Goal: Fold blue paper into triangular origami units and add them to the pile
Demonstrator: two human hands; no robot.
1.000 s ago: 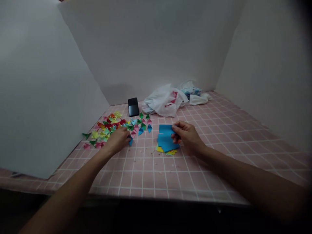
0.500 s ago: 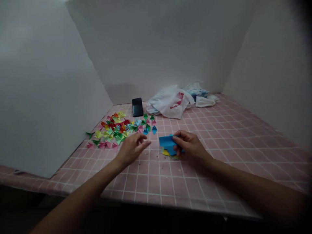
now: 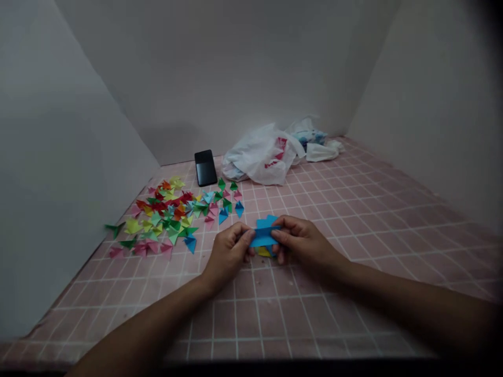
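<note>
The left hand (image 3: pixel 227 251) and the right hand (image 3: pixel 308 242) face each other near the middle of the table, and both grips are clamped on one strip of blue paper (image 3: pixel 262 236). The left grip pinches its left end, thumb toward the camera; the right grip pinches the right end between thumb and fingers. The blue paper stretches level between them, with a crease line running along its length.

Just behind and below the strip is a small paper stack (image 3: pixel 267 221), with blue sheets showing at the back and a bit of yellow under the front edge. The hands and the strip hide the rest, and whether the strip touches the stack cannot be told.

To the left of the hands, a blue folded piece (image 3: pixel 190 244) lies at the near right edge of a wide pile of folded paper (image 3: pixel 173 224) in red, orange, yellow, green, pink and pale blue. Two more blue pieces (image 3: pixel 239 209) sit side by side at the pile's right, near some green and pink ones.

Behind the pile a dark phone (image 3: pixel 205 168) lies flat. To its right rests a crumpled white bag (image 3: pixel 255 157) with red print, and beside that a blue and white bundle (image 3: pixel 310 137). A pink cloth (image 3: pixel 334 209) with white grid lines covers the table, and pale panels (image 3: pixel 243 68) stand behind and on both sides.
</note>
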